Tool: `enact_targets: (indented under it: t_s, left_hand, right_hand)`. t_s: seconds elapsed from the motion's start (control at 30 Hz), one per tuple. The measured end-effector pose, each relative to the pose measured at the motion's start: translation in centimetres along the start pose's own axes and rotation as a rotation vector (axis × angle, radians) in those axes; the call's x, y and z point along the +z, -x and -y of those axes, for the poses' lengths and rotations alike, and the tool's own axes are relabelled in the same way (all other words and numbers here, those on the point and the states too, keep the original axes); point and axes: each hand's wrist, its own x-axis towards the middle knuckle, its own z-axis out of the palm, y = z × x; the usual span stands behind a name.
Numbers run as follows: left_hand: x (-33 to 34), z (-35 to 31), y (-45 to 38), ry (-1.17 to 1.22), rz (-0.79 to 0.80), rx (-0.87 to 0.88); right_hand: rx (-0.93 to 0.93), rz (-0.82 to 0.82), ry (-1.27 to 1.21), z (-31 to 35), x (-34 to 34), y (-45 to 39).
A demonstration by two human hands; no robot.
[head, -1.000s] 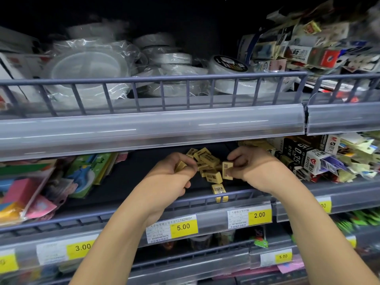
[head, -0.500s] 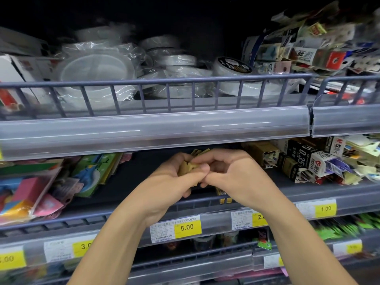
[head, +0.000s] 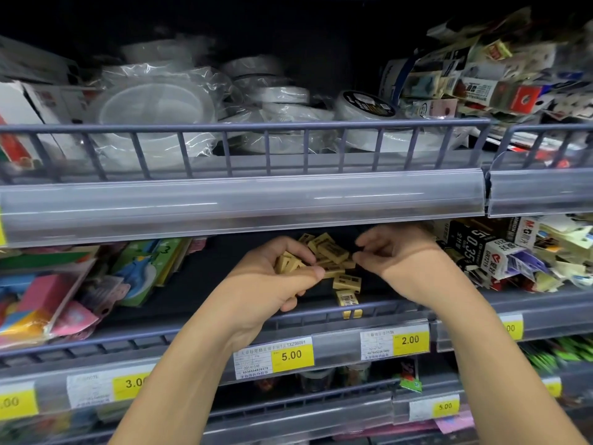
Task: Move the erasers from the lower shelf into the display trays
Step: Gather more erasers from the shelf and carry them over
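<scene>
Centre of frame: left hand point(head: 272, 281) curls its fingers around several yellow erasers point(head: 333, 255); right hand point(head: 401, 264), fingers loosely bent and parted, holds none. Remaining erasers lie on the dark shelf point(head: 205, 277) between the hands.

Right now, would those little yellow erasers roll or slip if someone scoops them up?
Probably not roll: the erasers are flat blocks lying on their faces. Likely light, since the left hand holds several together. A loose handful could spill; some already lie scattered by the shelf rail.
</scene>
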Motion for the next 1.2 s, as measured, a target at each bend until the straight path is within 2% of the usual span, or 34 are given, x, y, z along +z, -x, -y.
enact_targets:
  t_s: [0.13, 0.33, 0.4, 0.47, 0.57, 0.67, 0.77, 0.93, 1.03, 1.2]
  left_hand:
    - [0.1, 0.2, -0.1, -0.018, 0.003, -0.001]
    - [0.1, 0.0, -0.2, -0.031, -0.027, -0.048]
    - [0.1, 0.0, -0.1, -0.041, -0.036, -0.047]
    - [0.2, -0.1, 0.0, -0.017, -0.035, -0.046]
    - [0.4, -0.3, 0.2, 0.125, -0.029, -0.051]
    - [0.6, -0.4, 0.3, 0.242, -0.024, -0.025]
    - [0.7, -0.5, 0.5, 0.306, 0.001, 0.025]
    - [0.6, -0.4, 0.6, 0.295, -0.021, 0.061]
    - [0.6, -0.4, 0.5, 0.263, -0.070, 0.043]
    - [0.6, -0.3, 0.0, 0.151, -0.130, -0.013]
  right_hand:
    - [0.104, 0.232, 0.284, 0.1, 0.5, -0.5]
    - [0.111, 0.306, 0.296, 0.5, 0.6, -1.1]
    - [0.092, 0.296, 0.286, 0.4, 0.4, -1.1]
    - [0.060, 0.211, 0.199, 0.2, 0.3, -0.6]
    - [-0.029, 0.066, -0.183, 0.7, 0.4, 0.6]
    - [-0.102, 0.141, -0.445, 1.8, 1.4, 1.5]
    - [-0.141, 0.150, -0.464, 2.4, 2.7, 1.7]
    - [-0.187, 0.059, -0.433, 2.4, 4.2, 1.6]
    - [-0.258, 0.038, -0.409, 2.2, 4.6, 1.7]
    - [-0.264, 0.082, -0.382, 2.0, 4.1, 2.1]
